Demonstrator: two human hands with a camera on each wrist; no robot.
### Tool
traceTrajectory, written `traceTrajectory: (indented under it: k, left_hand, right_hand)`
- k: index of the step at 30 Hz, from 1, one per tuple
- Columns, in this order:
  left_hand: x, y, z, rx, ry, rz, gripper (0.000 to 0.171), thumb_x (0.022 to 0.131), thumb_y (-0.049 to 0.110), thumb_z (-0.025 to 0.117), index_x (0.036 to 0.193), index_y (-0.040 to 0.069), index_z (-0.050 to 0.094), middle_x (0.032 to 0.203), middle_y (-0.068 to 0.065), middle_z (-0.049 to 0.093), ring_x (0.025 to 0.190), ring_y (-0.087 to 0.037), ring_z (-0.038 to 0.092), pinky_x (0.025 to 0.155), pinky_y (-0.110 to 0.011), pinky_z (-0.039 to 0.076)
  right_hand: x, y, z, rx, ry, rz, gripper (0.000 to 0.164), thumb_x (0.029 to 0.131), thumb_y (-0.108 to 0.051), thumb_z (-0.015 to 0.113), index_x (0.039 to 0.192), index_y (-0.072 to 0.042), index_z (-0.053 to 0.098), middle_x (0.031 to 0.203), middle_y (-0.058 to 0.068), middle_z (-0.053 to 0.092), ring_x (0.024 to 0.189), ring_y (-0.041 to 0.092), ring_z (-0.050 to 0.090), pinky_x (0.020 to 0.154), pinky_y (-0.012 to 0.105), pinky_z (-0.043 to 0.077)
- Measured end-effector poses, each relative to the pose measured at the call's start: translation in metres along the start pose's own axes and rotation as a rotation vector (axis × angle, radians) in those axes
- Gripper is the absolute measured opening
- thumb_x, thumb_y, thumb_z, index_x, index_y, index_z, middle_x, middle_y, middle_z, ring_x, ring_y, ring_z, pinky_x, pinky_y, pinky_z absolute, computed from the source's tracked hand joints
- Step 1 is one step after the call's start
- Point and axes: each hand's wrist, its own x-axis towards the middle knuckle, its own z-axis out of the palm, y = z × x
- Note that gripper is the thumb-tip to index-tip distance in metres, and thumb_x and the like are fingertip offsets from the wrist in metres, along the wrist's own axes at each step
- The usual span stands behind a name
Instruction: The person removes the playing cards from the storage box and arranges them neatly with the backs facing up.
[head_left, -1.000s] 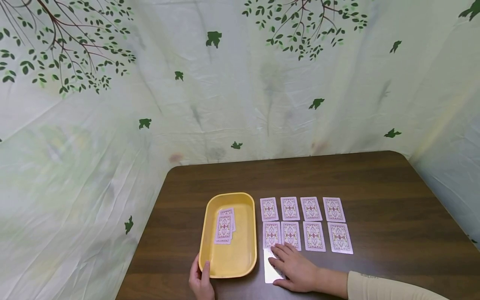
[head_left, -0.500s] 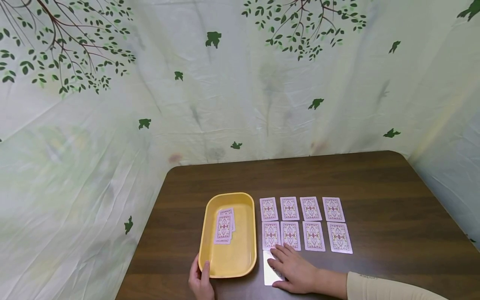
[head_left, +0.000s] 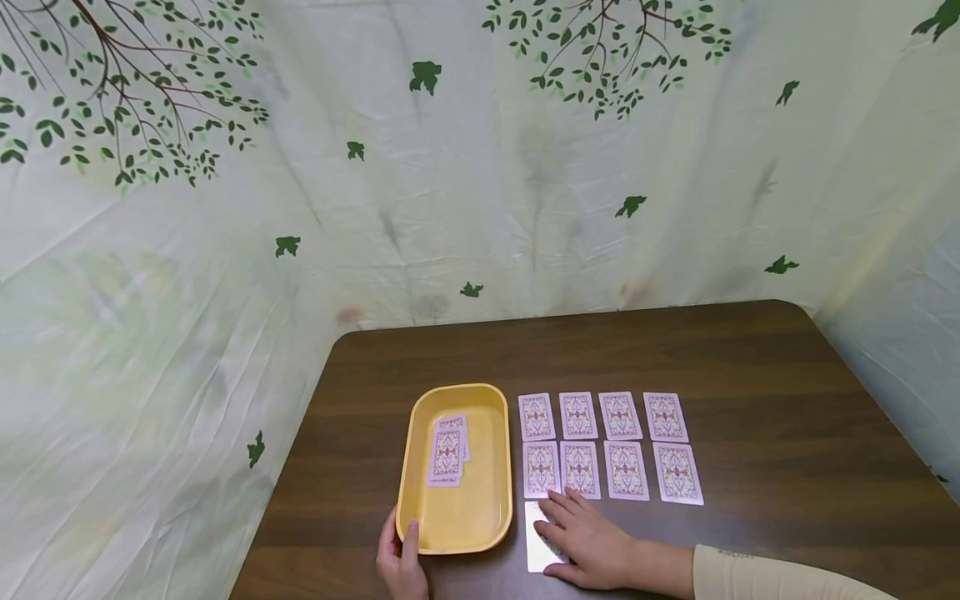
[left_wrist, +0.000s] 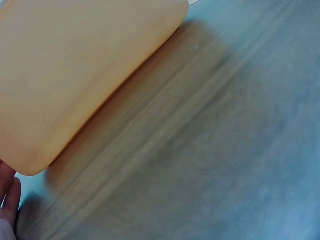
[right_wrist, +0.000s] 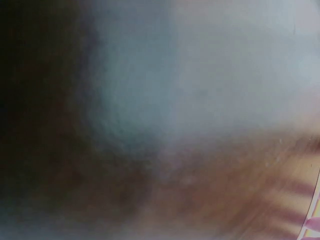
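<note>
In the head view, my left hand point(head_left: 402, 562) grips the near-left corner of a yellow tray point(head_left: 491, 533), thumb over the rim and fingers along the outside. Several playing cards lie face down in the tray, a patterned one point(head_left: 447, 452) on top. My right hand point(head_left: 588, 542) rests with fingers spread over the right part of a playing card point(head_left: 538, 554) whose bare part shines white with glare. Its fingertips reach the lower edge of a face-down card point(head_left: 542, 468) row. The left wrist view shows the tray's side; the right wrist view is mostly blurred.
Two rows of face-down playing cards, among them a far-right card point(head_left: 666, 417), lie right of the tray on the dark wooden table point(head_left: 780, 417). Behind the table hangs a pale curtain point(head_left: 525, 208) printed with leaves and branches.
The shiny card under my right hand has slid slightly toward me, widening the gap to the row above. The hand has shifted a little with it. My left hand and the tray stay put.
</note>
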Motion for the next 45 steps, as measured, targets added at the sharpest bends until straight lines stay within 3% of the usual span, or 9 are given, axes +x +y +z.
traceTrajectory:
  k: [12, 17, 22, 25, 29, 35, 39, 45]
  left_hand:
    - [0.0, 0.001, 0.0, 0.023, 0.007, -0.012, 0.032, 0.084, -0.012, 0.052, 0.113, -0.025, 0.047, 0.102, 0.008, 0.06, 0.09, -0.004, 0.057, 0.075, -0.013, 0.044]
    - [0.0, 0.001, 0.0, 0.014, -0.005, -0.001, 0.032, 0.083, -0.014, 0.052, 0.113, -0.025, 0.046, 0.104, 0.007, 0.06, 0.091, -0.005, 0.057, 0.075, -0.013, 0.045]
    - [0.0, -0.002, -0.002, -0.001, -0.014, 0.011, 0.032, 0.083, -0.015, 0.052, 0.113, -0.025, 0.046, 0.105, 0.005, 0.06, 0.092, -0.005, 0.057, 0.076, -0.013, 0.044]
    - [0.0, -0.002, -0.002, -0.003, -0.021, 0.014, 0.032, 0.083, -0.015, 0.052, 0.113, -0.025, 0.045, 0.105, 0.005, 0.06, 0.093, -0.005, 0.057, 0.076, -0.013, 0.044]
    - [-0.001, -0.001, -0.002, 0.006, -0.023, 0.015, 0.032, 0.083, -0.015, 0.052, 0.113, -0.025, 0.046, 0.105, 0.005, 0.06, 0.092, -0.005, 0.057, 0.076, -0.013, 0.044]
    - [0.0, -0.001, -0.002, 0.018, -0.032, 0.021, 0.032, 0.084, -0.013, 0.052, 0.113, -0.025, 0.046, 0.105, 0.005, 0.059, 0.092, -0.005, 0.057, 0.076, -0.013, 0.044]
    - [0.0, 0.0, -0.004, 0.015, -0.03, 0.032, 0.031, 0.084, -0.014, 0.051, 0.112, -0.025, 0.046, 0.104, 0.003, 0.06, 0.092, -0.006, 0.057, 0.076, -0.013, 0.044]
    - [0.0, 0.001, -0.004, 0.03, -0.03, 0.027, 0.031, 0.083, -0.015, 0.052, 0.112, -0.024, 0.048, 0.104, -0.002, 0.06, 0.092, -0.008, 0.057, 0.076, -0.013, 0.045]
  right_hand:
    - [0.0, -0.002, -0.001, -0.005, 0.015, 0.001, 0.049, 0.084, -0.05, 0.058, 0.113, -0.01, 0.061, 0.119, 0.016, 0.053, 0.112, 0.034, 0.049, 0.092, 0.054, 0.035]
    - [0.002, 0.0, 0.0, 0.072, 0.102, 0.023, 0.057, 0.081, -0.047, 0.063, 0.119, -0.005, 0.056, 0.12, 0.018, 0.051, 0.112, 0.034, 0.048, 0.09, 0.053, 0.037]
    - [0.028, 0.016, -0.008, 0.176, 0.258, 0.094, 0.058, 0.076, -0.033, 0.072, 0.121, 0.0, 0.054, 0.119, 0.02, 0.051, 0.108, 0.031, 0.049, 0.088, 0.047, 0.041]
    - [0.056, 0.029, -0.017, 0.178, 0.275, 0.155, 0.053, 0.076, -0.028, 0.073, 0.119, -0.002, 0.055, 0.118, 0.017, 0.052, 0.107, 0.028, 0.05, 0.089, 0.042, 0.043]
    - [0.095, 0.043, -0.028, 0.212, 0.215, 0.2, 0.047, 0.079, -0.025, 0.071, 0.118, -0.003, 0.056, 0.116, 0.015, 0.053, 0.107, 0.026, 0.05, 0.091, 0.039, 0.042]
    - [0.144, 0.046, -0.03, 0.287, 0.106, 0.177, 0.042, 0.082, -0.022, 0.069, 0.116, -0.001, 0.057, 0.111, 0.013, 0.054, 0.103, 0.025, 0.051, 0.089, 0.036, 0.042]
    - [0.167, 0.042, -0.02, 0.311, -0.01, 0.164, 0.042, 0.082, -0.026, 0.069, 0.115, -0.002, 0.058, 0.107, 0.01, 0.056, 0.099, 0.022, 0.053, 0.087, 0.031, 0.042]
    - [0.187, 0.032, 0.004, 0.238, -0.198, 0.197, 0.05, 0.074, -0.039, 0.075, 0.11, -0.007, 0.062, 0.1, 0.006, 0.057, 0.088, 0.016, 0.052, 0.076, 0.025, 0.043]
